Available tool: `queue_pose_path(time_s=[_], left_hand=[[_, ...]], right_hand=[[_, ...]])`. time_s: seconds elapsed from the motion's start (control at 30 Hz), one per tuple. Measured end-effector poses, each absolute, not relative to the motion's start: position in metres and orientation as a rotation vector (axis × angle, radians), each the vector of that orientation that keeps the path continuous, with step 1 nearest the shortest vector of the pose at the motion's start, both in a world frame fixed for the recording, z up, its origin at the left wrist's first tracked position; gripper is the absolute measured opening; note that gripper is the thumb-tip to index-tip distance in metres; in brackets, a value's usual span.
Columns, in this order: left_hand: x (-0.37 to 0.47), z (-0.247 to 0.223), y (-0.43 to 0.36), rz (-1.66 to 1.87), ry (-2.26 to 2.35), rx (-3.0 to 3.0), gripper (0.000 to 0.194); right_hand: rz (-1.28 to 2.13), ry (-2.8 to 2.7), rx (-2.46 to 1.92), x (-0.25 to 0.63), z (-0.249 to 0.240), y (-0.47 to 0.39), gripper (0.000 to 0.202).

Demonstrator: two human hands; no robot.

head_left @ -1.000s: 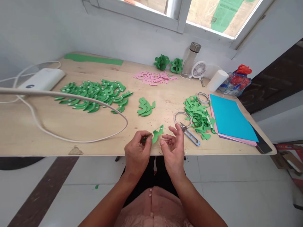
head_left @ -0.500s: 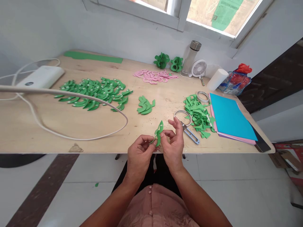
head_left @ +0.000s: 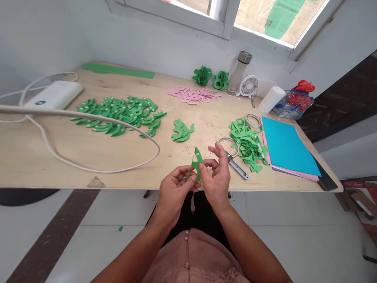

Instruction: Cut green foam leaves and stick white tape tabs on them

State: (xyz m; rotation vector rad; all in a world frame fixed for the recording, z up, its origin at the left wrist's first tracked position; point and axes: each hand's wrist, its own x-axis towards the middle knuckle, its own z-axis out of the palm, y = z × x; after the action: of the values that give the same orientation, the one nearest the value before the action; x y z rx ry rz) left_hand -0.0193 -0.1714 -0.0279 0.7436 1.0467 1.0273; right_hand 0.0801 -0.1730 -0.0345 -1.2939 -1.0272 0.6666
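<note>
Unlike a second ago, the right hand [head_left: 217, 182] is joining the left hand [head_left: 176, 186] in pinching one green paper piece [head_left: 196, 156], now standing more upright above the desk's [head_left: 118, 153] near edge. Two tape rolls [head_left: 253, 126] are lying right, two green ornaments [head_left: 202, 75] far.

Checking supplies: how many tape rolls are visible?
2: near tape roll by the thread snips, far tape roll by the blue paper; green scraps could hide others.

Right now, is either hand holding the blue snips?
No, the blue snips lie on the table, while the left hand and right hand hold a green paper piece.
</note>
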Motion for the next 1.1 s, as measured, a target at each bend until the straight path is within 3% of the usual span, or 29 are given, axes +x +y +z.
queue_pose_path(time_s=[0.2,0.37,0.43,0.67,1.1], left_hand=[[-0.027,-0.025,-0.165,0.848,0.988,0.804,0.019],[-0.028,-0.025,-0.159,0.962,1.081,0.776,0.020],[-0.027,-0.026,-0.158,1.003,1.117,0.799,0.020],[-0.024,-0.029,-0.159,1.049,1.141,0.880,0.020],[-0.027,-0.033,-0.162,1.027,1.157,1.056,0.017]], right_hand=[[0.725,-1.013,-1.297,0.086,-0.033,-0.171,0.055],[0.777,-1.002,-1.294,0.096,-0.031,-0.180,0.017],[0.818,-1.044,-1.302,0.097,-0.031,-0.186,0.011],[0.902,-1.107,-1.316,0.093,-0.038,-0.189,0.011],[0.753,-1.296,-1.452,0.094,-0.035,-0.187,0.011]])
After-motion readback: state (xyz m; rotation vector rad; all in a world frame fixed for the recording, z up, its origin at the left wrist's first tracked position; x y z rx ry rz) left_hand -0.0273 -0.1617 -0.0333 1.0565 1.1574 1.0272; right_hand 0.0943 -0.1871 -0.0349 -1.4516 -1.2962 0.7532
